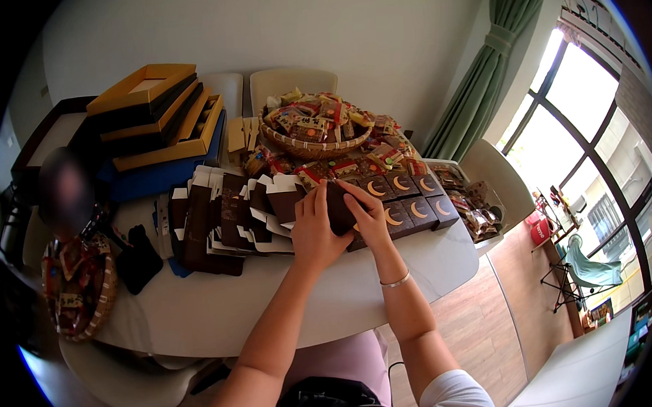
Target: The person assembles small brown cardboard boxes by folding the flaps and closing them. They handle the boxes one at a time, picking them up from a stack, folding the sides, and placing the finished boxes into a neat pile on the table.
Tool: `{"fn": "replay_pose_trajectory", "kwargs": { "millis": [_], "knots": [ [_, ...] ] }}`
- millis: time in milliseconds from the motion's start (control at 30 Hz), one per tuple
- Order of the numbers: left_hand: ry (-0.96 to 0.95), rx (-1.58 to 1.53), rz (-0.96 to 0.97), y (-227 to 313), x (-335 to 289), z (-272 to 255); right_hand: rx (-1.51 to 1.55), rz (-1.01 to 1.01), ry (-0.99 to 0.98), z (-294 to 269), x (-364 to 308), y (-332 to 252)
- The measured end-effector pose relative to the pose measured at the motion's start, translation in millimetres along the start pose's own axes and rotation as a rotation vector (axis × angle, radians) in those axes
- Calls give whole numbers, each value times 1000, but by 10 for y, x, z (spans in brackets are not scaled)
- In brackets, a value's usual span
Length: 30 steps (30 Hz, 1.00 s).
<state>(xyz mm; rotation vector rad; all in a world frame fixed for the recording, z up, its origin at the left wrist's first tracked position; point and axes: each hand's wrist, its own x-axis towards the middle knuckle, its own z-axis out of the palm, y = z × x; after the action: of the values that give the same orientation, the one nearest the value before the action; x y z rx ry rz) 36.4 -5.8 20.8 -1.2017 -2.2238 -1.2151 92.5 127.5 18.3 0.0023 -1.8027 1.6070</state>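
Observation:
A small dark brown box (338, 209) is held between my two hands above the table. My left hand (314, 229) wraps its fingers round the box's left side, while my right hand (371, 217) grips it from the right, fingers bent over the top. Just right of my hands, rows of finished-looking dark boxes with gold crescent moons (418, 210) stand packed together. To the left lie several brown cartons (232, 215) with white inner flaps, some flattened and some partly unfolded. What is inside the held box cannot be seen.
Behind my hands stands a wicker basket (316, 147) heaped with wrapped snacks. Yellow-and-black trays (147, 102) are stacked at the back left. Another person with a snack-filled basket (106, 304) is at the far left. A clear bin of packets (481, 222) sits at the table's right.

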Motion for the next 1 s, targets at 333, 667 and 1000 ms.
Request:
{"fn": "replay_pose_trajectory", "kwargs": {
  "millis": [333,667,1000],
  "knots": [
    [56,-1,28,69,8,-51,-437,-325,-51,51,11,-55],
    [152,-168,58,16,39,-45,-257,-298,39,37,-20,-59],
    [179,-233,51,-48,43,2,-207,-256,12,55,-39,-59]
  ]
}}
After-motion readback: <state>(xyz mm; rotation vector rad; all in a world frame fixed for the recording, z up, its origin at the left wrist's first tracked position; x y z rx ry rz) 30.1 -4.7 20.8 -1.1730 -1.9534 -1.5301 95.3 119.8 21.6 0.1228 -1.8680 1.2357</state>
